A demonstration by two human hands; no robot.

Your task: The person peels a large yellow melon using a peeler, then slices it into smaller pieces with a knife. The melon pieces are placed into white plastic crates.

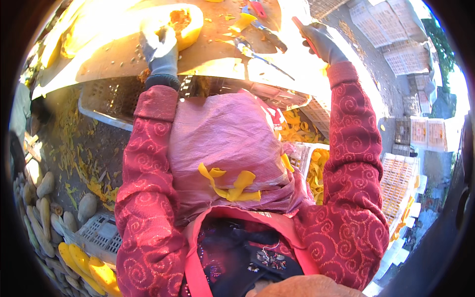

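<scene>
My left hand (161, 52), in a grey glove, is closed on the near left side of a cut orange pumpkin piece (192, 30). Its hollow shows stringy flesh, and glare washes out part of the glove. My right hand (321, 43), also gloved, is raised at the board's right side, closed round a red-handled tool (303, 33); its working end is lost in the glare. Between my hands, a long-bladed knife (264, 60) and another blade (269, 35) lie on the board (217, 62), near an orange peel scrap (242, 22) and scattered seeds.
A pink sack (222, 128) covers my lap, with peel strips (237, 187) on it. Below the board stands a plastic crate (106, 119); another crate (319, 171) holds peel at my right. Whole squashes (44, 222) lie at lower left. Stacked crates (386, 29) stand far right.
</scene>
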